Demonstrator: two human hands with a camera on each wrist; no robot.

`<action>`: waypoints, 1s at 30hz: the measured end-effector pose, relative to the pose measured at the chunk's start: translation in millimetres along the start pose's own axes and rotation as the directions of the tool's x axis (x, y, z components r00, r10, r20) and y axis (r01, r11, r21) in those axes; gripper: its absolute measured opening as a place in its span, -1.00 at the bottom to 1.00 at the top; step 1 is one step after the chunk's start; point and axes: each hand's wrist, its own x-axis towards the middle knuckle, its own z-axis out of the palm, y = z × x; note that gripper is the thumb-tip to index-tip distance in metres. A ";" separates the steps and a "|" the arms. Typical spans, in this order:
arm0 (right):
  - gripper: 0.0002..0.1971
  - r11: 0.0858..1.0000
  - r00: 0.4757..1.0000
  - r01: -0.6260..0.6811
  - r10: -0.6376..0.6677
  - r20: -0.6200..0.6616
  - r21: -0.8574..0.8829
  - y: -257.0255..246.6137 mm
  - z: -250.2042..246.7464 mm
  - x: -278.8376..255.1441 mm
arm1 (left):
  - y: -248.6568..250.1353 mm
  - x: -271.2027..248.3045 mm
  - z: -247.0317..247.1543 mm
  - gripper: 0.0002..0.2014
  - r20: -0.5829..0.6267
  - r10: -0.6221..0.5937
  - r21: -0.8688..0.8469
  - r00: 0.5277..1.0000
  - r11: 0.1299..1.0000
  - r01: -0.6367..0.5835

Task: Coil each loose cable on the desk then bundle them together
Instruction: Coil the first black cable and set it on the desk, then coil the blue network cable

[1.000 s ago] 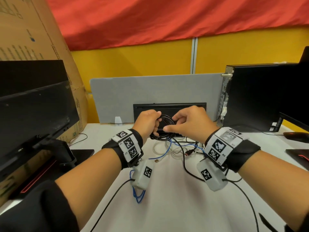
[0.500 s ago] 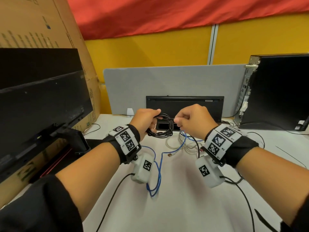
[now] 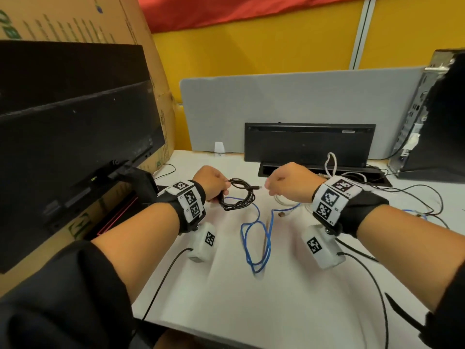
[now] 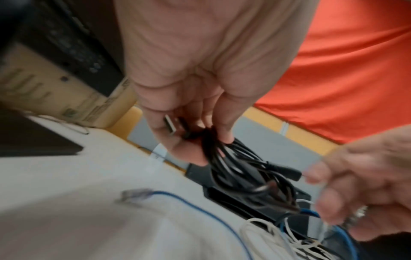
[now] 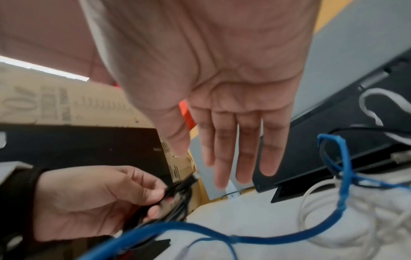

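A black cable [image 3: 237, 197] is wound into a small coil and hangs just above the white desk [image 3: 251, 298]. My left hand [image 3: 221, 195] pinches the coil [image 4: 240, 176] at its left side, with a plug end sticking out to the right. My right hand [image 3: 270, 187] hovers a little to the right of the coil with its fingers [image 5: 233, 149] straight and nothing in them. A loose blue cable [image 3: 256, 238] snakes over the desk between my wrists. A white cable [image 3: 289, 202] lies tangled under my right hand.
A black monitor [image 3: 75, 147] stands at the left in front of a cardboard box [image 3: 75, 18]. A black cable tray [image 3: 309, 144] and grey divider [image 3: 302, 96] close the back. A computer tower [image 3: 440, 117] stands at the right. Thin black wires [image 3: 415, 195] trail at the right.
My right hand has let go of the black coil and drawn away to the right. My left hand keeps the coil and has lowered it toward the desk.
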 end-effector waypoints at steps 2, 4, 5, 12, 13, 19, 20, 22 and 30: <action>-0.62 0.976 0.990 0.043 -0.013 0.139 -0.215 3.1 1.8 -5.8 | -14.9 6.7 -1.0 -0.92 0.017 -0.152 0.011 0.988 0.988 0.152; -0.51 0.962 0.965 0.061 0.012 0.263 -0.266 7.1 1.5 -13.4 | -31.2 11.5 0.7 -0.83 0.037 -0.277 0.027 0.960 0.961 0.276; -0.50 0.964 0.953 0.075 0.005 0.302 -0.254 9.1 1.1 -17.6 | -37.3 13.4 3.1 -0.76 0.036 -0.322 0.029 0.946 0.946 0.321; -0.54 0.900 0.910 0.316 -0.199 0.363 -0.299 11.3 7.0 -30.5 | -54.8 27.0 17.8 -0.82 0.013 -0.325 0.534 0.946 0.802 0.268; -0.55 0.887 0.901 0.339 -0.210 0.380 -0.313 9.9 9.5 -31.0 | -53.5 28.7 18.5 -0.78 -0.007 -0.276 0.553 0.961 0.800 0.233; -0.45 0.878 0.923 0.283 -0.140 0.358 -0.386 14.5 7.4 -32.1 | -33.3 17.8 21.3 -0.75 0.008 -0.120 0.640 0.993 0.763 0.087; -0.44 0.894 0.925 0.269 -0.136 0.354 -0.358 18.1 3.1 -31.6 | -27.0 14.5 23.6 -0.76 0.022 -0.080 0.642 0.997 0.765 0.047; -0.40 0.895 0.940 0.247 -0.128 0.318 -0.370 26.2 -6.7 -28.9 | -12.2 8.7 32.0 -0.74 0.055 0.036 0.602 0.998 0.796 -0.062; -0.44 0.747 0.990 0.137 -0.083 0.114 -0.650 64.4 -29.4 -16.1 | 58.7 -25.6 84.1 -0.64 0.348 0.141 0.502 0.927 0.807 -0.312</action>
